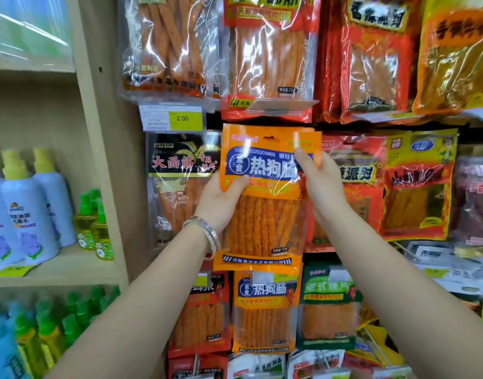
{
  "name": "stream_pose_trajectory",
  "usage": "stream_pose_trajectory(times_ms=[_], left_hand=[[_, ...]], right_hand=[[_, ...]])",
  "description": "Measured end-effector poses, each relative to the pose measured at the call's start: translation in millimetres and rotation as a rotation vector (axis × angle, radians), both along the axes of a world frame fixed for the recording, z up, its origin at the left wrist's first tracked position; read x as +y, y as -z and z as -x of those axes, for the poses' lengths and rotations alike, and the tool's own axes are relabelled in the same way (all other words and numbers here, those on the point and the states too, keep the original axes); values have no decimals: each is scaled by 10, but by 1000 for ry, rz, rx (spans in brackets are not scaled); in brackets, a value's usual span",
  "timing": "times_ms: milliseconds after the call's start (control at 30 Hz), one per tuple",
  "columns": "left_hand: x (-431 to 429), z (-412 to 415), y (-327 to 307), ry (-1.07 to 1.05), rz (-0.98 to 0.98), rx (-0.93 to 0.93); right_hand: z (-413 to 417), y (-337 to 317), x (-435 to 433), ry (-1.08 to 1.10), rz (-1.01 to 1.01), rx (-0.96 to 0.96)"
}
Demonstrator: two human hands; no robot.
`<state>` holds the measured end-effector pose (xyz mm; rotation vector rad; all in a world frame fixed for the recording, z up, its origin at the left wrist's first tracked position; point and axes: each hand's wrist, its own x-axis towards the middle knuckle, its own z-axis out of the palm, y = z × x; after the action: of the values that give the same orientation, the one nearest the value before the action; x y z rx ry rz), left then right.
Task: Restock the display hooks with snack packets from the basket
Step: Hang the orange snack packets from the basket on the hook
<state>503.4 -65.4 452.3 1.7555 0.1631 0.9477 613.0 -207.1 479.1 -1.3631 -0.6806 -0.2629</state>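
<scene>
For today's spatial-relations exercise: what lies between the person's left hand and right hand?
In the head view, the orange snack packet spans the gap; the left hand and right hand each grip one side.

The light is bright and even, white glare streaks the shiny packets [265, 64], and the bottles [24, 332] in the lower left corner look blurred.

Both arms reach up, left hand [221, 199] and right hand [321, 181] each pinching the snack packet [265, 222] between thumb and fingers.
</scene>
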Motion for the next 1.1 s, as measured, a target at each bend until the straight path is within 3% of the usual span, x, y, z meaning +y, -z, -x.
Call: stream_pose_trajectory(times_ms=[133,267,533,700,800,900,1000,1100], left_hand=[[-37,-19,-212,-43,-206,-194],[-82,-64,-458,-146,-484,-186],[-87,-149,-418,-154,-528,-195],[33,-254,82,-212,-751,67],[103,-302,440,-308,-924,193],[157,-352,683,-405,-1095,296],[227,-401,774,-443,-1203,398],[296,-470,731,-507,-1231,435]], right_hand=[[-42,-90,-42,31,-29,-82],[-78,-197,-14,69,21,-134],[-246,-136,96,66,58,-117],[-286,186,92,302,85,-365],[-328,526,47,484,236,-644],[-388,878,-18,550,527,-865],[-462,1095,-73,541,790,-934],[-519,1045,-48,557,906,-927]])
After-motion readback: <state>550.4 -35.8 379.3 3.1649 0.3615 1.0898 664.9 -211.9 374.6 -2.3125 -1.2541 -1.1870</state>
